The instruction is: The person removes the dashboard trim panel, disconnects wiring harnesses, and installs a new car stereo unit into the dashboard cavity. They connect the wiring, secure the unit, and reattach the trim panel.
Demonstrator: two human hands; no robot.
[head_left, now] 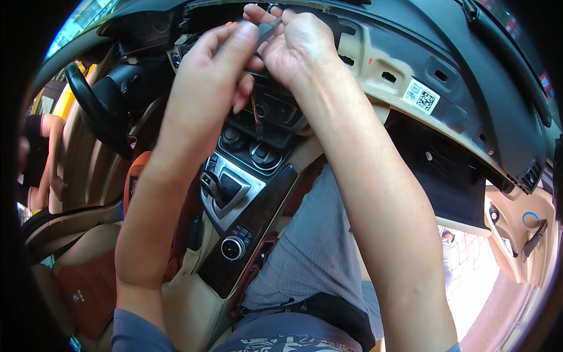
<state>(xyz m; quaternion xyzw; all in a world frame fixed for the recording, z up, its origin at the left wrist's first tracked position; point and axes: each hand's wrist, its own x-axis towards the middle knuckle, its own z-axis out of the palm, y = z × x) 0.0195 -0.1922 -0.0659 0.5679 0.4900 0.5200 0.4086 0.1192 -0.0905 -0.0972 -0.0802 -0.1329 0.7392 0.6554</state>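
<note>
1. Left hand (205,73): partly closed. A grey tool (266,30) is pinched between thumb and fingers; the lower fingers are curled loosely, off the tool.
2. Right hand (299,50): turned palm-in, fingers bent. Fingertips are held up by the tool's thin end; whether that end is gripped or only touched cannot be told.
3. Tool location: between the two hands, in front of the upper dashboard (404,67), near the top edge of the view. It is held at a slant, thin end up and to the right.
4. Loose wires (254,105) with a dark plug (259,130) are hung below the hands, in front of the centre console. Their upper end is hidden by the hands.
5. Hard to make out: the left thumb is blurred, the tool's type is unclear, and the spot behind the fingers is blocked.
6. The gear lever (210,183) and round knob (233,248) are left in plain sight below. The steering wheel (88,111) is seen at left, its lower part in shadow.
7. Another person (44,152) is cut off by the dark rim at far left.
</note>
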